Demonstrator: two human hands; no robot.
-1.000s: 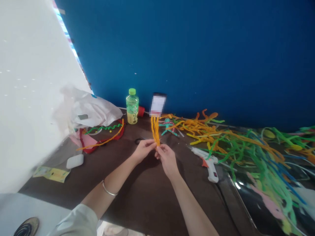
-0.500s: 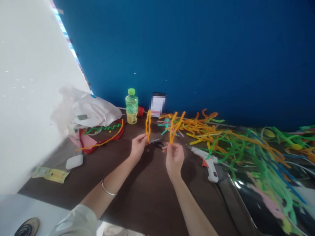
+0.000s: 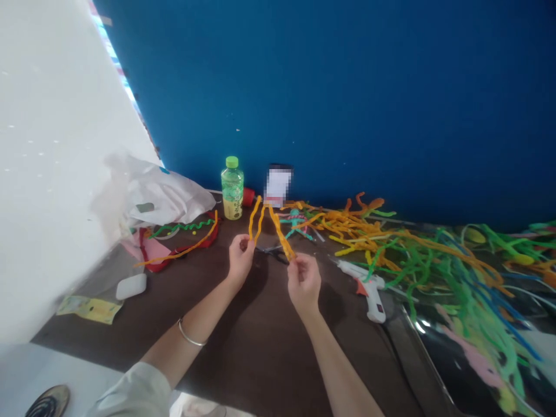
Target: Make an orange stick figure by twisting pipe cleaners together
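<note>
Fuzzy orange strands (image 3: 278,227) at mid-frame

A dark brown tabletop (image 3: 256,359) fills the lower frame. Above it, near centre, the right hand (image 3: 304,281) pinches a thick, soft-looking bunch (image 3: 283,239), lengths pressed together, slanting up leftward. The left hand (image 3: 241,255) grips a thinner, gently wavy pair (image 3: 251,223), a narrow gap between.
</note>
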